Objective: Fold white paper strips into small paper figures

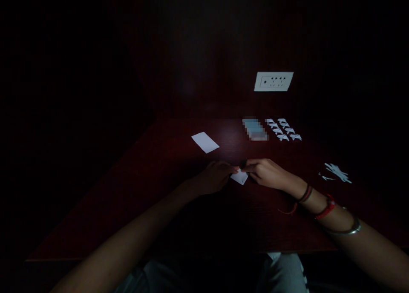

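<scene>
Pinching a small white paper piece [239, 176] with the fingers of both the left hand [217, 177] and the right hand [266, 173], closed on its far side and hiding that edge. Showing a smooth, flat face tapering to a near corner; probably folded, though too dim to be sure. Held low over the middle of the dark red, faintly glossy counter [143, 178].

Towards the far edge, a plain, sharp-cornered white sheet [205, 142]. To its right, a blue-and-grey rectangle [254, 129], blurred into blocks, too coarse to identify. Just beside that, near the far right corner, small angular white paper shapes [283, 137] in two lines. Near the right edge, a loose pile of thin pale strips [338, 173]. Above the far edge, a white socket plate [274, 81]. Around the right forearm [380, 250], a dark cord band [306, 193], a red bracelet [327, 210] and a shiny metallic bangle [355, 229].
</scene>
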Available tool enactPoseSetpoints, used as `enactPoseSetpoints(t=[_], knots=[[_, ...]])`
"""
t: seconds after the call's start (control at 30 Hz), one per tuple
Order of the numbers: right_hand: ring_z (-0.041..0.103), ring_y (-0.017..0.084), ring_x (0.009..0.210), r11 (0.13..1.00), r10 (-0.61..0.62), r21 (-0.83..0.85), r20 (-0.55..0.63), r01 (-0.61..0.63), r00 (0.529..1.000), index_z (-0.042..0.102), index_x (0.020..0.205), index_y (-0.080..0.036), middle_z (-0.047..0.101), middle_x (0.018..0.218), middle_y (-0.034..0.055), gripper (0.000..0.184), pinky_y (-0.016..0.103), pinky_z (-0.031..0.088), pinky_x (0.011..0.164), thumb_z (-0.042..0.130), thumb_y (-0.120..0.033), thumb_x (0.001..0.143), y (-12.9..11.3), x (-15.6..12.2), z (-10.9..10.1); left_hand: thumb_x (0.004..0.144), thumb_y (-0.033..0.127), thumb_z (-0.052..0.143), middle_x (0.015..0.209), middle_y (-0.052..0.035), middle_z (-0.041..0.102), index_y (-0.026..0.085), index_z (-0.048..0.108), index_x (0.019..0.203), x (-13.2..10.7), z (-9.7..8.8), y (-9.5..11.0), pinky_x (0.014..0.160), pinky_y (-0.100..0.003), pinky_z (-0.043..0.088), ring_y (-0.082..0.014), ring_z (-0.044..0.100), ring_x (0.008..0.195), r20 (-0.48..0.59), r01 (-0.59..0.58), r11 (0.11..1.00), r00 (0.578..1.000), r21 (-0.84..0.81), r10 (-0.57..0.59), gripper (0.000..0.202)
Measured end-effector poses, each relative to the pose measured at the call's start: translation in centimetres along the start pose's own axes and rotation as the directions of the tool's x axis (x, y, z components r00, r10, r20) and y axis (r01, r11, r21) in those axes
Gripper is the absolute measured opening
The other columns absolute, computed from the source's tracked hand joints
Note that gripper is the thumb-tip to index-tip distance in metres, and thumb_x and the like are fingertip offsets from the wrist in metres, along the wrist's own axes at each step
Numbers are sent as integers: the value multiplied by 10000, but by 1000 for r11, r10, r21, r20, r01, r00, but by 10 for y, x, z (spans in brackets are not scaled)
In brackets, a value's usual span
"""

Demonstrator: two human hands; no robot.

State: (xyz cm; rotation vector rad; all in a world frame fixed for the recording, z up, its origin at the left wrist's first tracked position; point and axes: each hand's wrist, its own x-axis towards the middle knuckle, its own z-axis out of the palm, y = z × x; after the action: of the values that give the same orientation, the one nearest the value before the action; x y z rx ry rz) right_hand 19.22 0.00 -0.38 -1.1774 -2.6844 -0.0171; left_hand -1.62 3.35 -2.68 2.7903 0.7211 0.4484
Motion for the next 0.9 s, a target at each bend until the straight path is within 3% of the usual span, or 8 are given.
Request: enactPoseSetpoints(t=[0.37, 0.5, 0.6, 0.73, 0.9], knots=[[557, 129, 700, 996, 44, -81, 40, -40, 998, 636, 800, -191, 614, 792, 19, 243, 240, 389, 629, 418, -109, 730, 8, -9, -10, 791, 107, 368, 1223, 26, 438, 243, 396, 1160, -2, 0, 1, 910, -356, 284, -164, 380, 1074, 31, 10, 1000, 999, 27, -11, 394], [550, 128, 776, 994, 100, 46, -59, -97, 993, 604, 939, -186, 599, 888, 26, 297, 243, 399, 706, 396, -98, 746, 13, -8, -7, 781, 109, 382, 1225, 4, 433, 205, 411, 1145, -2, 1, 7, 906, -360, 282, -176, 374, 1065, 32, 6, 996, 999, 92, -9, 378], [539, 123, 779, 979, 125, 170, -71, -112, 990, 589, 965, -177, 578, 888, 37, 261, 236, 406, 706, 422, -149, 766, 9, -5, -2, 770, 89, 383, 1196, -13, 455, 191, 420, 1135, -3, 2, 10, 899, -368, 282, -189, 375, 1056, 19, -2, 990, 1000, 143, -1, 380], [517, 132, 757, 958, 191, 232, -72, -170, 979, 578, 898, -160, 529, 860, 51, 201, 249, 412, 687, 511, -274, 746, 1, 1, 8, 737, 51, 402, 1104, -52, 501, 166, 481, 1043, -1, 1, 16, 894, -383, 280, -199, 405, 1018, -1, 4, 984, 1000, 180, -4, 336], [492, 124, 720, 925, 245, 315, -66, -213, 967, 546, 779, -150, 501, 802, 44, 95, 253, 409, 676, 537, -231, 729, 0, 5, 18, 754, 73, 405, 968, -63, 518, 146, 499, 961, 6, 2, 23, 819, -349, 353, -179, 470, 891, -57, 104, 990, 993, 95, -99, 239]])
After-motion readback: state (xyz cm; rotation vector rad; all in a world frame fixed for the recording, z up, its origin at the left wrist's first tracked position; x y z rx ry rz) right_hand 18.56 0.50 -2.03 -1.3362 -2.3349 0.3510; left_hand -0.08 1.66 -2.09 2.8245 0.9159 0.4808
